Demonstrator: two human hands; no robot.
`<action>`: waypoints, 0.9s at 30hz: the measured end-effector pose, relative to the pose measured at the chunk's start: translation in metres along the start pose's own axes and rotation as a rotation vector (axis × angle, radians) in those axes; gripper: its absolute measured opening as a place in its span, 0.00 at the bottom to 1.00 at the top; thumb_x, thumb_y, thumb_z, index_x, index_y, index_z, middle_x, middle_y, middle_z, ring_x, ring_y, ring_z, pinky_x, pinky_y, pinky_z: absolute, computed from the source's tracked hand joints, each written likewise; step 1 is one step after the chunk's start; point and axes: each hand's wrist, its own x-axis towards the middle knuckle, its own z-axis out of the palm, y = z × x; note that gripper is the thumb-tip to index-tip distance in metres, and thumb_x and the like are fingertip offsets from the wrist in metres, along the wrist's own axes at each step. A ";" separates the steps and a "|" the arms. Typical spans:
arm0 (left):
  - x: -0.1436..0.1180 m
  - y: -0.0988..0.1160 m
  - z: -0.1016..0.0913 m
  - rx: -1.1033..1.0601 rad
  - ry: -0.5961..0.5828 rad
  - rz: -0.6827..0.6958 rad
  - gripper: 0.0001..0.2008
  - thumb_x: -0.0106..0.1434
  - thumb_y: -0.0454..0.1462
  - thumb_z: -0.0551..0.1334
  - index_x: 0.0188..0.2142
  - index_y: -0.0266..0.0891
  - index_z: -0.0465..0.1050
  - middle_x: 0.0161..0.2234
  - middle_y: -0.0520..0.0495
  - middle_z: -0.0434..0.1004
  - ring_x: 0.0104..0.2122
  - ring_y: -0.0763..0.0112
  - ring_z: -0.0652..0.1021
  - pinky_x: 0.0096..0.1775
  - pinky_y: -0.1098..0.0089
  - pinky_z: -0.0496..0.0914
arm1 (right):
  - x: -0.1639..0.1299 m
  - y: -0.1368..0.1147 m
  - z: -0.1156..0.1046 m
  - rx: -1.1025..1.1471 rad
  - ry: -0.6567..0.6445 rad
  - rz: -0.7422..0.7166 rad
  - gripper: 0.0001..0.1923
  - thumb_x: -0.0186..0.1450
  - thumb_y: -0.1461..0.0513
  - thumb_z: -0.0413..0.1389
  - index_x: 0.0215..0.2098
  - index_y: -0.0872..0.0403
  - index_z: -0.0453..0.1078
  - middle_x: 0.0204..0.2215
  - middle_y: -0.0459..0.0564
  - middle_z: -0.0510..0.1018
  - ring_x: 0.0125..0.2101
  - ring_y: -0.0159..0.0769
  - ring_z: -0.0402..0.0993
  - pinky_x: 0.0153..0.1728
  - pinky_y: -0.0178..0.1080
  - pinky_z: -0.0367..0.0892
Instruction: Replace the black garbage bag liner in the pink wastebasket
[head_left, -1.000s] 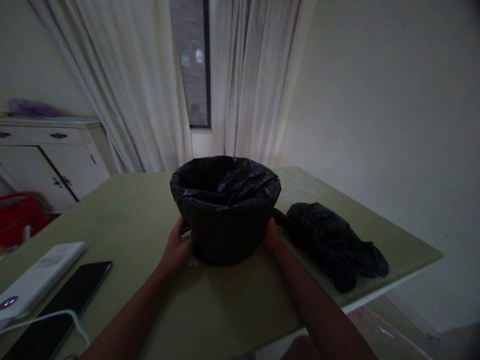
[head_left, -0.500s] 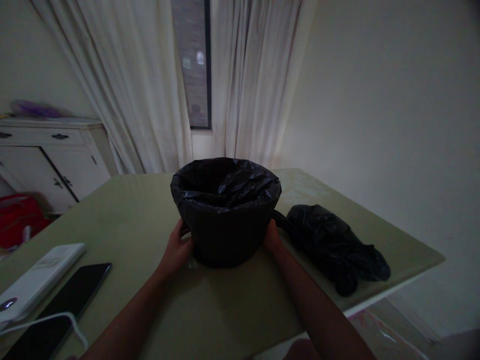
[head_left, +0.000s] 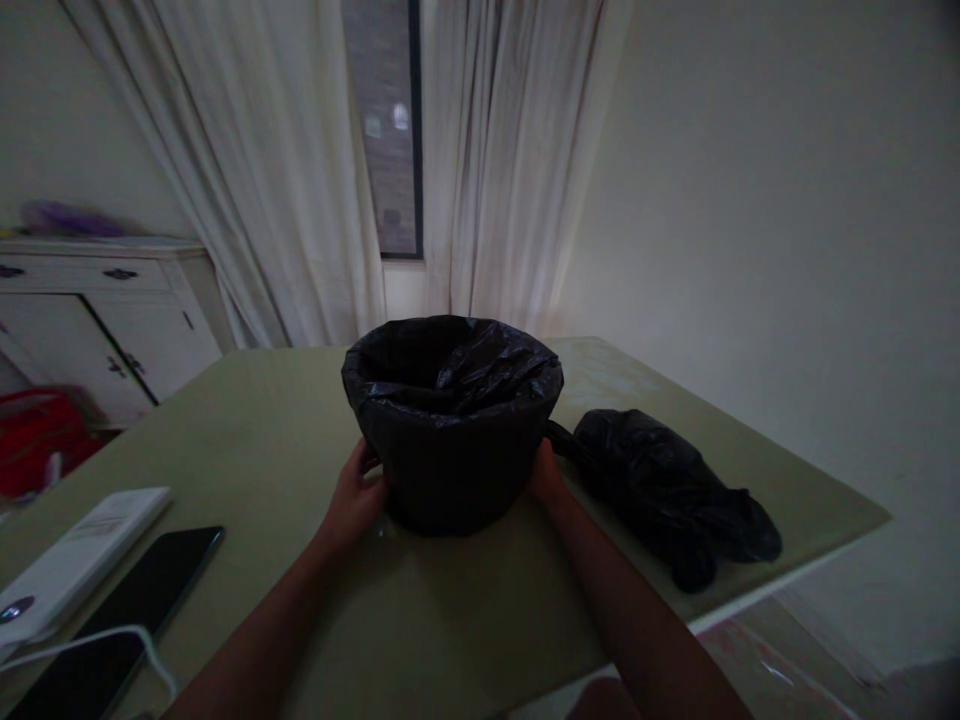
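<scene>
Almost nothing has changed over the last second: the black bin (head_left: 457, 475) stands upright on the same spot of the pale green surface (head_left: 277, 430), and both hands keep their places low on its sides, the slight shift in framing looking like camera movement. The left hand (head_left: 358, 495) is cupped against the bin's left side, thumb toward the viewer; the right hand (head_left: 545, 475) presses the opposite side, its fingertips hidden behind. Together they clasp the bin between them. A black plastic liner (head_left: 499, 368) covers the inside and folds over the rim, wrinkled but with the mouth open. That stillness suggests the bin is being steadied rather than moved or adjusted. Just beside the right forearm lies a crumpled black bag (head_left: 660, 485), with a dark strand reaching toward the bin; whether they join cannot be told. A phone (head_left: 165, 570) and a white device (head_left: 86, 555) lie well apart, at left.
</scene>
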 end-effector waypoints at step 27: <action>0.000 0.000 -0.001 -0.022 0.003 -0.026 0.39 0.55 0.52 0.75 0.62 0.40 0.72 0.60 0.33 0.80 0.54 0.47 0.82 0.54 0.50 0.79 | -0.001 -0.007 -0.002 0.064 -0.001 -0.007 0.14 0.62 0.58 0.59 0.38 0.54 0.86 0.40 0.57 0.88 0.40 0.49 0.84 0.41 0.45 0.80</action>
